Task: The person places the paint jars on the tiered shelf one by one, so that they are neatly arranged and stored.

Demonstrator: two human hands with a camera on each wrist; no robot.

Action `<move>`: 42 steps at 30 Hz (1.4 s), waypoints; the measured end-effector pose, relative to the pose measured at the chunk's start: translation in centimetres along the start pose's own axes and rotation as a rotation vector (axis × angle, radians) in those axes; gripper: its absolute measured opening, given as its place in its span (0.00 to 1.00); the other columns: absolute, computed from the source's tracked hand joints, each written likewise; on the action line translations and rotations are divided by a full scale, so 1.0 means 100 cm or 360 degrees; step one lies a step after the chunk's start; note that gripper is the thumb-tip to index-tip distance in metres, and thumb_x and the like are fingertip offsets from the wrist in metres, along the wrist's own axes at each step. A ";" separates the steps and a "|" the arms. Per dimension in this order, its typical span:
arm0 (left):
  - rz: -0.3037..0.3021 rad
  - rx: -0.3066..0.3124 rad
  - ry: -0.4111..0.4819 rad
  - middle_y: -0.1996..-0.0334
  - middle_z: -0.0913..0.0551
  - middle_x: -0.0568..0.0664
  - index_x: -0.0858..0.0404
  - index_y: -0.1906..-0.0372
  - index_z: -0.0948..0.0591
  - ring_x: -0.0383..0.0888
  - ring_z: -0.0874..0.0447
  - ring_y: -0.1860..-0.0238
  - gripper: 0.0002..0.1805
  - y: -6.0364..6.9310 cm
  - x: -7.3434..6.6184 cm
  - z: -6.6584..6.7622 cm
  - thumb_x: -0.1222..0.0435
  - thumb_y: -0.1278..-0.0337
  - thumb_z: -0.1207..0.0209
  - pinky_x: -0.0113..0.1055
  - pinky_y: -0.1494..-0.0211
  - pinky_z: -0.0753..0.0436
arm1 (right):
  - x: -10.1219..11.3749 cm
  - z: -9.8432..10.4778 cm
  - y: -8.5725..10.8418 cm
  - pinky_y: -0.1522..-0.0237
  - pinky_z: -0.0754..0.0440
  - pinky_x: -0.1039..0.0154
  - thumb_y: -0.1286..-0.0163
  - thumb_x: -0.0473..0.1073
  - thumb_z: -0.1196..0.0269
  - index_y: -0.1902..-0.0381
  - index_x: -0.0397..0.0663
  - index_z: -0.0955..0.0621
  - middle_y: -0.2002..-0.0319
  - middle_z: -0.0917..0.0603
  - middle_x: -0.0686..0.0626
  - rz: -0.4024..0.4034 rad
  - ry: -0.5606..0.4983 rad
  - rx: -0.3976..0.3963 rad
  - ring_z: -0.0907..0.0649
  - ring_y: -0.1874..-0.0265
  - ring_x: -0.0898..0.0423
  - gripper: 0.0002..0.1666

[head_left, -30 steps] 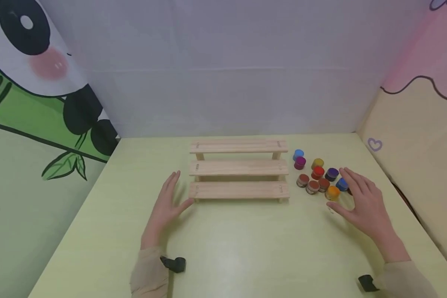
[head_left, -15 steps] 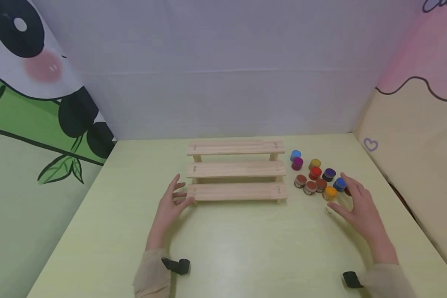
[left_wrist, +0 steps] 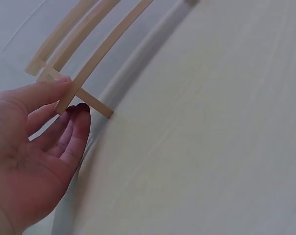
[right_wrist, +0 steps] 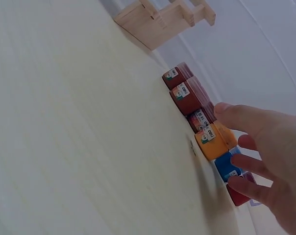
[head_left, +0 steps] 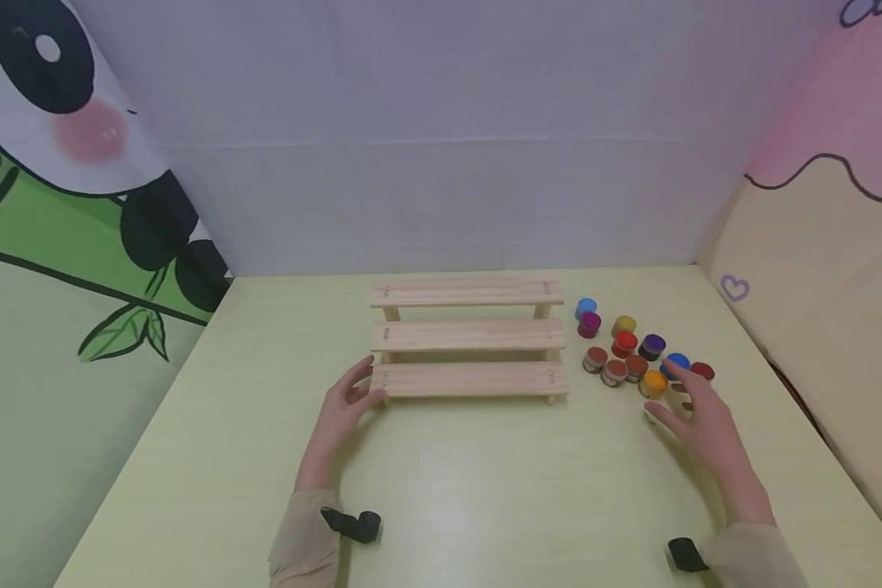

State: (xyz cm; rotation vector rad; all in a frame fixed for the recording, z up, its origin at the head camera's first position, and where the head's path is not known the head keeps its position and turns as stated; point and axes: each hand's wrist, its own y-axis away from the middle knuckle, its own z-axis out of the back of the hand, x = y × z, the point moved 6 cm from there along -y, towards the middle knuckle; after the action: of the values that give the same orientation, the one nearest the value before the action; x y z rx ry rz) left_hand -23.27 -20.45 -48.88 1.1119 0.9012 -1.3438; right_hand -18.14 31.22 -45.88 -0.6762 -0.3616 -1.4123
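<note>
A three-tier wooden stepped rack [head_left: 470,380] stands on the table. My left hand [head_left: 341,412] is at the left end of its lowest board, thumb on one side and fingers curled round the other; in the left wrist view that hand [left_wrist: 35,147] grips the board's end [left_wrist: 72,98]. Over the small paint jars on the right, my right hand [head_left: 706,425] hovers with fingers spread and holds nothing. Nearest to it are the orange jar [head_left: 653,384], the blue jar [head_left: 676,365] and a dark red jar [head_left: 702,371]. The right wrist view has the thumb in front of the orange jar [right_wrist: 212,142].
More jars cluster right of the rack, among them a light blue jar [head_left: 585,309], a purple jar [head_left: 590,325], a bright red jar [head_left: 624,344] and several brownish ones. A pale wall [head_left: 441,204] closes the table's back, with printed panels at both sides.
My left hand has moved right and curled its fingers onto the rack's end. The right hand has drawn slightly left and bent its fingers, uncovering the dark red jar. The view shifted a little.
</note>
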 end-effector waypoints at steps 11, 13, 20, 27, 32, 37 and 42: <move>0.0016 0.0058 0.0057 0.30 0.31 0.59 0.52 0.23 0.41 0.56 0.25 0.35 0.38 0.002 0.010 -0.003 0.64 0.34 0.40 0.35 0.36 0.24 | -0.003 -0.005 -0.010 0.57 0.30 0.90 0.31 0.46 0.35 0.30 0.34 0.34 0.38 0.26 0.31 -0.0036 -0.0048 0.0045 0.22 0.46 0.36 0.39; 0.0040 0.0053 0.0088 0.30 0.30 0.58 0.51 0.23 0.41 0.56 0.26 0.34 0.38 0.003 0.013 -0.002 0.64 0.34 0.39 0.41 0.32 0.26 | -0.004 -0.006 -0.011 0.58 0.37 0.93 0.31 0.45 0.35 0.30 0.34 0.34 0.39 0.25 0.31 -0.0033 -0.0061 0.0051 0.23 0.46 0.37 0.38; 0.0073 0.0011 0.0130 0.32 0.27 0.57 0.48 0.25 0.38 0.54 0.26 0.33 0.36 0.003 0.017 -0.001 0.60 0.35 0.38 0.45 0.29 0.29 | -0.006 -0.007 -0.013 0.59 0.37 0.93 0.31 0.45 0.35 0.30 0.36 0.33 0.40 0.24 0.31 -0.0065 -0.0069 0.0073 0.23 0.47 0.36 0.37; 0.0092 -0.0022 0.0191 0.34 0.26 0.57 0.48 0.26 0.35 0.48 0.24 0.36 0.34 0.002 0.018 -0.001 0.61 0.35 0.38 0.22 0.43 0.24 | -0.011 -0.010 -0.014 0.59 0.37 0.91 0.29 0.49 0.37 0.28 0.40 0.35 0.39 0.25 0.31 -0.0140 -0.0077 0.0132 0.23 0.45 0.36 0.37; 0.0118 -0.0042 0.0229 0.34 0.26 0.58 0.50 0.26 0.35 0.38 0.22 0.41 0.34 0.003 0.019 0.000 0.64 0.35 0.39 0.21 0.44 0.23 | -0.020 -0.013 -0.014 0.59 0.35 0.86 0.28 0.54 0.40 0.26 0.46 0.36 0.37 0.26 0.32 -0.0222 -0.0100 0.0194 0.24 0.44 0.37 0.38; 0.0132 -0.0056 0.0255 0.33 0.27 0.60 0.51 0.26 0.35 0.33 0.22 0.44 0.34 0.003 0.019 0.000 0.65 0.35 0.39 0.21 0.44 0.23 | -0.027 -0.013 -0.013 0.57 0.33 0.86 0.27 0.56 0.41 0.27 0.49 0.33 0.37 0.24 0.36 -0.0254 -0.0195 0.0178 0.24 0.49 0.63 0.36; 0.0121 -0.0055 0.0249 0.34 0.27 0.61 0.53 0.26 0.35 0.32 0.22 0.46 0.34 0.003 0.017 -0.001 0.64 0.35 0.39 0.21 0.45 0.23 | -0.036 -0.015 -0.010 0.57 0.31 0.84 0.27 0.58 0.42 0.28 0.48 0.33 0.38 0.24 0.38 -0.0311 -0.0275 0.0171 0.31 0.57 0.81 0.36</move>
State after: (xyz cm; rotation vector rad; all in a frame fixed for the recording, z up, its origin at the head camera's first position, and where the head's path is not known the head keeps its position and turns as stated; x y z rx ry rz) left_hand -22.86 -20.83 -50.54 1.2250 0.9822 -1.1877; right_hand -19.85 33.07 -48.99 -0.6908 -0.6498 -1.5105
